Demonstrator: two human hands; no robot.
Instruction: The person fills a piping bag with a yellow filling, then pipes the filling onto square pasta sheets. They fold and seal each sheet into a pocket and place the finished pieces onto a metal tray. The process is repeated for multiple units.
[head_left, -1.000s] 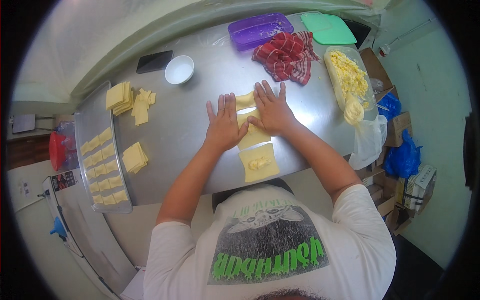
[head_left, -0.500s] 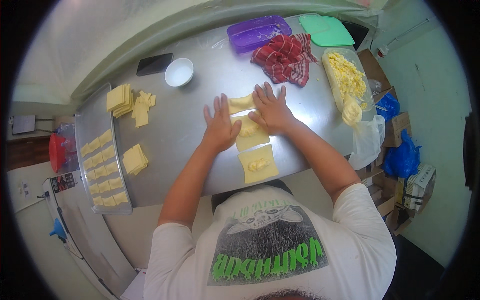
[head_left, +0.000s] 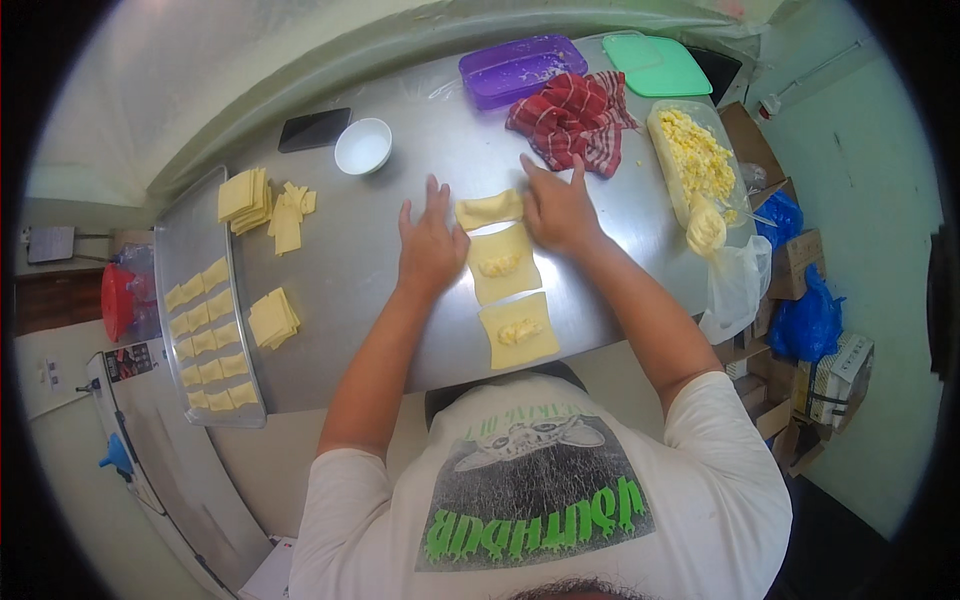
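Observation:
A folded dough piece (head_left: pixel 489 209) lies on the steel table between my hands. My left hand (head_left: pixel 432 245) is beside its left end, fingers spread and holding nothing. By its right end is my right hand (head_left: pixel 562 208), also spread, with nothing in it. Below the folded piece lies a flat dough square (head_left: pixel 515 240) with a mound of pale yellow filling on it. Nearest to me is another flat dough square (head_left: pixel 500 352), with its own mound of filling (head_left: pixel 519 331).
At the left, a metal tray (head_left: pixel 232 290) carries rows of folded pastries. Stacks of dough squares (head_left: pixel 243 197) and a white bowl (head_left: pixel 363 147) stand nearby. Farther right are a purple container (head_left: pixel 490 90), a red checked cloth (head_left: pixel 570 115), a green lid (head_left: pixel 655 65) and a filling tub (head_left: pixel 665 165).
Both hands have drawn outward, away from the ends of the folded dough piece. The filled square below it, partly covered by my fingers before, now shows more fully.

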